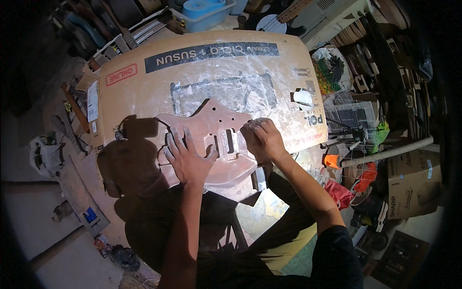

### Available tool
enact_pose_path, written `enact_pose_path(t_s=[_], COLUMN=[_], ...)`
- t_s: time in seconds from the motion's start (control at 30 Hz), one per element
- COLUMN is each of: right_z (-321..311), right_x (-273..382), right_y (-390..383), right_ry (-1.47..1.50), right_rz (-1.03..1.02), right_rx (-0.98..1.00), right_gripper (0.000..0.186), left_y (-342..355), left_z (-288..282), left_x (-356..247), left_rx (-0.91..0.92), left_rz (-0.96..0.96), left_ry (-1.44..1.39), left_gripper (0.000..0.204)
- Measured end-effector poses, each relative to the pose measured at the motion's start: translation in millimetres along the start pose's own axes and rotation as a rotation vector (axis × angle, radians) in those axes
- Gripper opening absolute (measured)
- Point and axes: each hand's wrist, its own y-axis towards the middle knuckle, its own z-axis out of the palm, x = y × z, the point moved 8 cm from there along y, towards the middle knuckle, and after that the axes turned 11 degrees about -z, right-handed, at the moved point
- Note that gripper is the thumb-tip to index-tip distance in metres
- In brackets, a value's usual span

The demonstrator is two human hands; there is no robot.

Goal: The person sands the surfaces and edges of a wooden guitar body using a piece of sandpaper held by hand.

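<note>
An unfinished wooden electric-guitar body (211, 123), reddish brown with routed pickup cavities, lies flat on a large sheet of cardboard (144, 91). My left hand (186, 156) presses flat on the body's near left part, fingers spread. My right hand (262, 137) rests on the body's right edge with the fingers curled down; whether something lies under them I cannot tell. Dust whitens both hands.
The cardboard is smeared with white dust and covers a work surface. A wire rack (351, 118) and a pale pipe (390, 151) stand to the right, with cardboard boxes (414, 183) beyond. A blue tub (204, 9) sits at the back. Clutter covers the floor on the left.
</note>
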Motion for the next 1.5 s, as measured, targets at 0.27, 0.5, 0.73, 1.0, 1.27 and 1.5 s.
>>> enact_pose_path(t_s=[0.27,0.5,0.73,1.0,1.27,1.5], right_z=[12.2,24.1,14.5,21.2,18.1,24.0], right_x=[14.3,13.9,17.7,9.2,10.1,9.7], right_y=[-1.7,-9.2,-3.9,-11.6,-8.3,-9.6], right_ry=[0.011,0.012,-0.002,0.039,0.025,-0.003], right_rz=[-0.065,-0.019,0.002,0.005,0.002,0.037], right_rx=[-0.039,-0.033,-0.095,-0.091,-0.045,-0.063], right_gripper=[0.032,0.029,0.025,0.027,0.030,0.026], left_y=[1.7,1.3,1.7,1.1,-0.9,1.2], left_z=[3.6,-1.0,2.2,-1.6,1.1,4.9], left_x=[4.8,0.8,3.4,-1.3,2.4,5.9], left_rx=[-0.002,0.012,-0.005,0.001,0.008,-0.014], left_rz=[0.002,-0.009,0.001,-0.002,-0.012,-0.003], left_ry=[0.058,0.002,0.052,0.023,0.043,0.067], left_gripper=[0.101,0.102,0.105,0.103,0.102,0.102])
